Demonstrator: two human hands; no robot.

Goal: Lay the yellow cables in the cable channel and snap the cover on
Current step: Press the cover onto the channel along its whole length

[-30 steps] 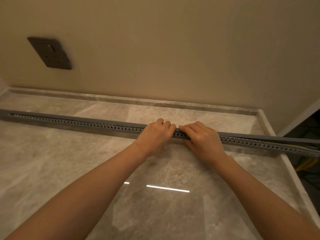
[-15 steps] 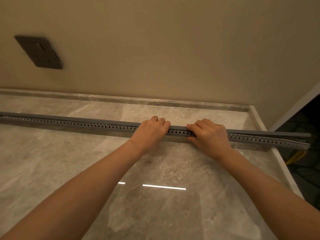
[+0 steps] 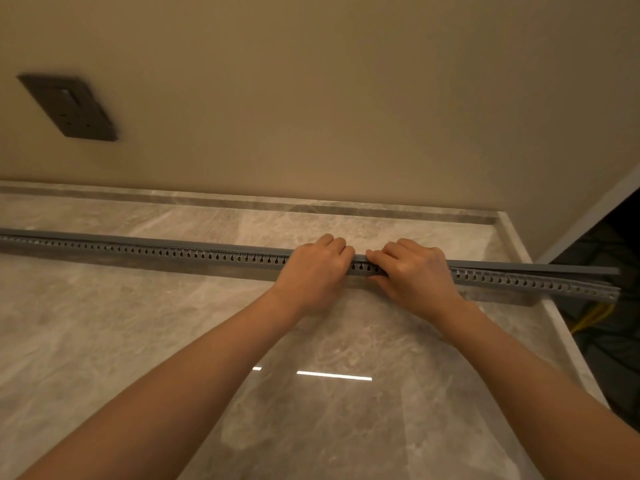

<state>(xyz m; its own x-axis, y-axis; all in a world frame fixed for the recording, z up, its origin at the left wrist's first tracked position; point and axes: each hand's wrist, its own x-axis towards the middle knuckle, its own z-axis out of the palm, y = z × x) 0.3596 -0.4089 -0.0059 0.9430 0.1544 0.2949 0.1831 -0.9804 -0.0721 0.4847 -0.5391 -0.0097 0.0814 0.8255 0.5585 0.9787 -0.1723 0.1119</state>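
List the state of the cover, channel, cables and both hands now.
cover, seated left of the hands, lifted off the channel at its right end.
cable channel, flat on the counter, right end overhanging.
yellow cables, hanging below that end.
left hand, fingers curled over cover.
right hand, pinching cover.

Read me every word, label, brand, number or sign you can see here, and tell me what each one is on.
No text can be read anywhere.
grey cable channel: only a row of slots, no print; the stretch under the left hand and right hand is hidden.
dark wall socket: any marking is too small and dim to read.
stone counter: no text.
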